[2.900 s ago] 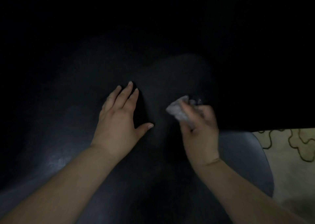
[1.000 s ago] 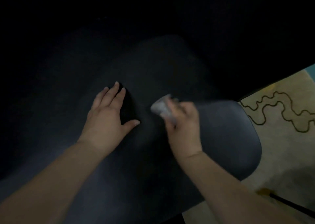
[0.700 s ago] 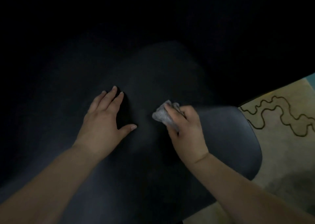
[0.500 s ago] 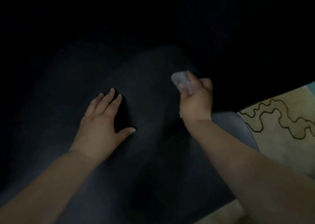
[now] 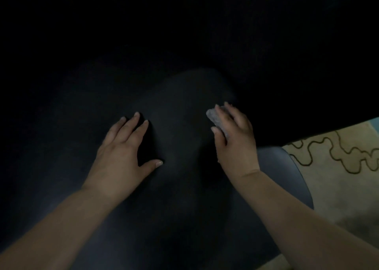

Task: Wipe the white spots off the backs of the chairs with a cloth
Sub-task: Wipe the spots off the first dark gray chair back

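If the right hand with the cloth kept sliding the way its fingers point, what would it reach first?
Probably the rounded far edge of the dark chair back, just beyond the right hand and its crumpled grey cloth; past that is only darkness, depth unclear.

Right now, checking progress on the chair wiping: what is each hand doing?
Left hand: open, flat on the dark chair back, holding nothing.
Right hand: closed on the grey cloth, pressing it against the chair back.
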The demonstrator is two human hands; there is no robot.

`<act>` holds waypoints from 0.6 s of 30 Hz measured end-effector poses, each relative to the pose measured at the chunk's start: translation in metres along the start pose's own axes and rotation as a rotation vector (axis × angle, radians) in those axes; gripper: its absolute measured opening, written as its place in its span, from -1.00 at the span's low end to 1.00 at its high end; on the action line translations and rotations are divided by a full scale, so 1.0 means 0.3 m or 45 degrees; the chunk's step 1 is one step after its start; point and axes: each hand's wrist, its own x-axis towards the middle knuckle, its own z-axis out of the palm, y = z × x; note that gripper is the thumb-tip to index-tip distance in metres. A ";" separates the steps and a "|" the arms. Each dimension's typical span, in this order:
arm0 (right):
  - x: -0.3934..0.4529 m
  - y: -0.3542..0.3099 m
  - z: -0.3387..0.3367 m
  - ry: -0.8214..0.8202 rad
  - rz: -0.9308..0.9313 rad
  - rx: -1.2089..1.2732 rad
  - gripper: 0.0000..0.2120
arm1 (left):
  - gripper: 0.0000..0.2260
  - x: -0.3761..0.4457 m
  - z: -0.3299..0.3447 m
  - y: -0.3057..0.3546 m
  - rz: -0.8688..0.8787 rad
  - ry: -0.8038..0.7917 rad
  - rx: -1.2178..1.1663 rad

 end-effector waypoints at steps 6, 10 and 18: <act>-0.015 0.023 0.000 0.091 0.216 0.266 -0.55 | -0.15 -0.006 0.005 -0.001 0.005 0.006 -0.018; 0.083 0.006 0.013 0.192 0.323 0.265 -0.45 | -0.15 -0.004 0.008 -0.003 0.013 0.013 -0.029; 0.052 0.054 0.006 0.064 0.277 0.227 -0.59 | -0.18 -0.009 -0.006 -0.011 0.014 -0.003 -0.063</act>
